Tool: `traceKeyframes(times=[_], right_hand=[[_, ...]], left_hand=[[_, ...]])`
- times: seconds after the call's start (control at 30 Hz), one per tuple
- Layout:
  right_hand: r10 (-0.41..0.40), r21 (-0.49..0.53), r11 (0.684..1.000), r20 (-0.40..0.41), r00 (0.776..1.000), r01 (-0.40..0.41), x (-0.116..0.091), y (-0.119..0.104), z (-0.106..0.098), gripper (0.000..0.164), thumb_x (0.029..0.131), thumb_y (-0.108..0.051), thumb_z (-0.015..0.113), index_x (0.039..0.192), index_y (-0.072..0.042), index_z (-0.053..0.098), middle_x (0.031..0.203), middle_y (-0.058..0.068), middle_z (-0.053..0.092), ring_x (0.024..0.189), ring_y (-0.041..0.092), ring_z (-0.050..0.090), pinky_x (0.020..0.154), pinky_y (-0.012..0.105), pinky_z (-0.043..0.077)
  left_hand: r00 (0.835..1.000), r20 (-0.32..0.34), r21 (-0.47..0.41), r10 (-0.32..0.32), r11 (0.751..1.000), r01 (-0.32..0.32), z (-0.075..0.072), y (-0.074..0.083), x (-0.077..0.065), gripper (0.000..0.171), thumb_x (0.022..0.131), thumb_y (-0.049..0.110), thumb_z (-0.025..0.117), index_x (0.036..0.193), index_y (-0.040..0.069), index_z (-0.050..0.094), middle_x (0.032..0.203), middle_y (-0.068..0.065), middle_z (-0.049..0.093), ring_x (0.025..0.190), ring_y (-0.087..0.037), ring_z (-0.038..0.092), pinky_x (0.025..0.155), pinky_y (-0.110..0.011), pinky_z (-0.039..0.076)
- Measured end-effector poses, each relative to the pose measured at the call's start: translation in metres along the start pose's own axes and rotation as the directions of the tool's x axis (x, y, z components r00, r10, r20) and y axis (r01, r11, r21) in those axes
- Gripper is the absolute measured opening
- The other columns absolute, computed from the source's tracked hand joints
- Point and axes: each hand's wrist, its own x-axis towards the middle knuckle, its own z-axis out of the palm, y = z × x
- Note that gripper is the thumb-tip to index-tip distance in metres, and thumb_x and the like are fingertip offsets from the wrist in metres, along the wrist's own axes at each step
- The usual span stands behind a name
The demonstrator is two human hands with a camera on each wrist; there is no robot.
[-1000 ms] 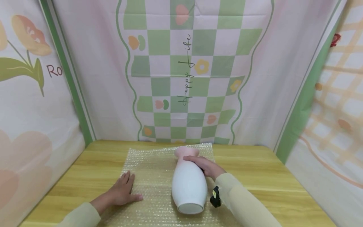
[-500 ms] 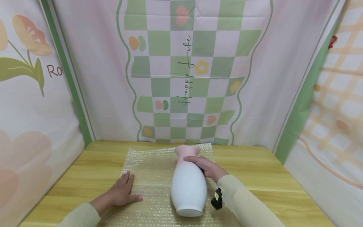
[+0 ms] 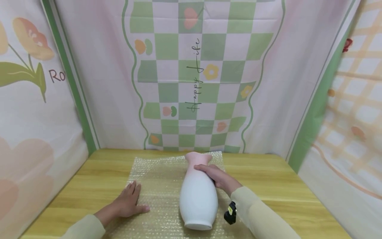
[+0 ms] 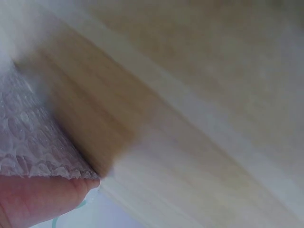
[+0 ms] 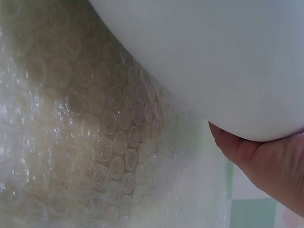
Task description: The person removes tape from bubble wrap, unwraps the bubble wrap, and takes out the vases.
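Note:
A vase (image 3: 198, 196), white with a pink neck and flared mouth, lies over the bubble wrap (image 3: 161, 186), its base toward me and its mouth pointing to the back. My right hand (image 3: 216, 174) grips it round the neck from the right side, thumb across the top. The right wrist view shows the vase's white side (image 5: 213, 61) close over the bubbles, with part of the hand (image 5: 266, 161) against it. On the left edge of the wrap rests my left hand (image 3: 126, 200), fingers stretched forward and thumb out to the side. A finger (image 4: 42, 197) borders the wrap in the left wrist view.
The wooden table (image 3: 268, 186) bears the wrap, which reaches near its back edge. A printed curtain (image 3: 209, 83) stands behind, with more patterned cloth (image 3: 352, 132) at the sides. A small black device (image 3: 230, 213) sits at my right wrist.
The vase has tilted in my right hand: its base has come slightly lower and nearer, showing less of its underside, and its mouth has risen a little. My left hand stays in place.

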Motion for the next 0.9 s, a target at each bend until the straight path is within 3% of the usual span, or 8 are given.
traceKeyframes(times=[0.33,0.57,0.9], right_hand=[[-0.042,-0.006,0.999,-0.041,0.998,0.042,-0.007,-0.005,0.001,0.045,0.086,-0.037,0.068,0.106,0.003,0.062,0.091,0.013,0.068,0.08,0.026,0.068,0.071,0.041,0.056],[-0.087,-0.017,0.996,-0.066,0.994,0.087,-0.016,-0.014,-0.003,0.04,0.085,-0.035,0.068,0.099,0.002,0.062,0.086,0.011,0.068,0.076,0.024,0.068,0.068,0.039,0.056],[-0.166,0.016,0.985,-0.153,0.974,0.171,-0.027,-0.029,-0.011,0.042,0.086,-0.031,0.069,0.107,0.004,0.058,0.086,0.012,0.068,0.074,0.025,0.068,0.067,0.041,0.057]], left_hand=[[0.999,-0.038,0.02,0.007,1.0,-0.006,0.009,-0.009,0.005,0.113,0.079,0.069,0.062,0.142,-0.018,0.027,0.147,-0.043,0.013,0.137,-0.056,0.012,0.111,-0.062,0.012],[1.0,-0.013,0.024,-0.006,1.0,0.007,0.004,-0.004,0.002,0.111,0.081,0.066,0.063,0.142,-0.019,0.026,0.147,-0.044,0.012,0.137,-0.057,0.011,0.111,-0.062,0.011],[1.0,0.01,0.008,-0.015,1.0,0.015,-0.001,0.002,0.0,0.108,0.082,0.061,0.066,0.142,-0.02,0.025,0.146,-0.045,0.011,0.136,-0.058,0.01,0.11,-0.064,0.011]])
